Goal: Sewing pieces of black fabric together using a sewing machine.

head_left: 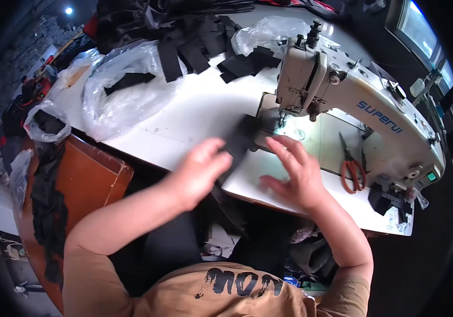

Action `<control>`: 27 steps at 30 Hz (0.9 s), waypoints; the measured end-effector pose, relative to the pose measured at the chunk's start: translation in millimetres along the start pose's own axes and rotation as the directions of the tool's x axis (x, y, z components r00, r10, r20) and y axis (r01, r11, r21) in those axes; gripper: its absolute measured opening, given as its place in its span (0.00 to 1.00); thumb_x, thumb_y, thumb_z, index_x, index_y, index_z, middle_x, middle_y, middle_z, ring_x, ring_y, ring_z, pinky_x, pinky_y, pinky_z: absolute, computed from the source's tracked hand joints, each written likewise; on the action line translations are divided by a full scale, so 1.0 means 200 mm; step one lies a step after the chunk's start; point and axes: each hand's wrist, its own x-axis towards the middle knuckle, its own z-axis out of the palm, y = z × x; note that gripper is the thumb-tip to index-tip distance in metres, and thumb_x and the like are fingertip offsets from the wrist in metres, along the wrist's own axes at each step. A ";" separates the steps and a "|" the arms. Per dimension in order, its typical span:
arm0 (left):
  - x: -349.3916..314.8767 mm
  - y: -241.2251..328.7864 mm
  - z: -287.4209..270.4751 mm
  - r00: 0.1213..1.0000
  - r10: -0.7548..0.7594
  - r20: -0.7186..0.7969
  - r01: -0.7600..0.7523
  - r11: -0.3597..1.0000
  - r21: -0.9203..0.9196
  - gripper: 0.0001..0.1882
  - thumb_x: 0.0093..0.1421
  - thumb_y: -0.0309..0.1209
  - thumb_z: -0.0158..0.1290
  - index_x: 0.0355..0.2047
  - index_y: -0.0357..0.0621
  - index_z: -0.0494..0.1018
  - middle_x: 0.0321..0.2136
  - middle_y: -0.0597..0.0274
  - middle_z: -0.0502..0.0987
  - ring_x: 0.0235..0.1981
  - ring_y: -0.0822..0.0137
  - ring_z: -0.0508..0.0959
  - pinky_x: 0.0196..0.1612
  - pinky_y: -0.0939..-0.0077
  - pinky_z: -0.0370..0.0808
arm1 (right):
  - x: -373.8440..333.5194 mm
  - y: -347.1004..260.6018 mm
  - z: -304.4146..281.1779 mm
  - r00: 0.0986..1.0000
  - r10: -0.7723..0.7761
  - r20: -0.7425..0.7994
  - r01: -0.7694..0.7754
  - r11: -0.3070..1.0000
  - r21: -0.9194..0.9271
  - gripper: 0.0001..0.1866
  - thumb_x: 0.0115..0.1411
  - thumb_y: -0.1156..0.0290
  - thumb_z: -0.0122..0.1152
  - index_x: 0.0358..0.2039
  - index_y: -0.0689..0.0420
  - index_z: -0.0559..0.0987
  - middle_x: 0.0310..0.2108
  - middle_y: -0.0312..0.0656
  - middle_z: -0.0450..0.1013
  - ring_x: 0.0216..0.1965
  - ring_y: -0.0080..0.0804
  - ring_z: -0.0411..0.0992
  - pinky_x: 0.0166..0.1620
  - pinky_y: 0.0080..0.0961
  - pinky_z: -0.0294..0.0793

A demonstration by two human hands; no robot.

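Mid-frame, a black fabric strip slanted toward the lower left, just beside a white sewing machine. The blurred left hand was at its edge, gripping or not I couldn't tell; the right hand, spread wide, was left of 1 pair of orange-handled scissors.

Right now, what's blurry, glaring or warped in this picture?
In the head view, the left hand and black strip look motion-blurred, the scissors sharper; same view, bright light on the sewing bed, the white tabletop looks bowed, corners go dark.
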 end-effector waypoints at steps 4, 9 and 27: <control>-0.04 -0.19 0.26 0.983 0.059 0.172 -0.102 0.961 0.255 0.24 0.74 0.31 0.50 0.64 0.30 0.63 0.57 0.49 0.76 0.55 0.67 0.75 0.59 0.72 0.72 | -0.04 0.07 0.04 0.993 -0.063 0.096 0.071 0.994 -0.083 0.33 0.45 0.72 0.68 0.57 0.55 0.81 0.47 0.44 0.78 0.42 0.44 0.79 0.42 0.37 0.81; 0.30 -0.03 0.06 0.877 0.439 0.194 -0.445 0.592 0.672 0.16 0.72 0.37 0.52 0.49 0.37 0.77 0.27 0.51 0.84 0.27 0.51 0.84 0.34 0.60 0.79 | -0.05 0.08 0.03 0.993 0.088 0.073 -0.073 0.980 -0.186 0.25 0.50 0.75 0.61 0.51 0.54 0.84 0.44 0.40 0.79 0.40 0.41 0.79 0.42 0.35 0.81; 1.55 -0.05 -0.32 0.656 0.750 -0.088 -0.117 0.216 0.969 0.21 0.71 0.42 0.49 0.29 0.38 0.79 0.31 0.44 0.83 0.37 0.40 0.82 0.41 0.47 0.78 | -0.03 0.10 0.03 0.932 0.135 0.337 -0.111 0.990 -0.089 0.34 0.51 0.69 0.70 0.61 0.57 0.77 0.64 0.50 0.71 0.66 0.50 0.68 0.65 0.42 0.67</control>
